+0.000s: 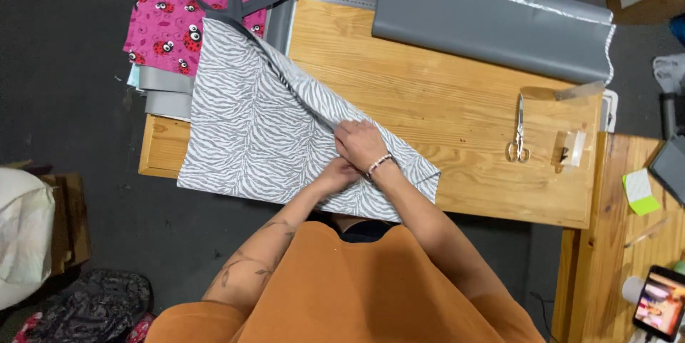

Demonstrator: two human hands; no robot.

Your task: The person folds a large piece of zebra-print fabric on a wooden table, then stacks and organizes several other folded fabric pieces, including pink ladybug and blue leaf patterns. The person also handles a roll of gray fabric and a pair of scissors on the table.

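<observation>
The right hand [359,143] lay flat, fingers apart, on the zebra-print fabric [250,129]. The left hand [341,173] pressed beside it; its grip could not be determined. Scissors [519,132] lay well right of the fabric.

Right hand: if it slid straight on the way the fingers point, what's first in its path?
The right hand points up-left along the zebra-print fabric. It would probably meet that fabric's raised fold first, then the grey straps over the pink ladybird fabric. Depth is unclear.

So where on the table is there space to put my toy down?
Bare wood shows on the table between the zebra-striped cloth, the grey roll and the scissors. A smaller bare strip lies along the near edge under the scissors. The left end is crowded with stacked fabrics, and both hands press the striped cloth.
</observation>
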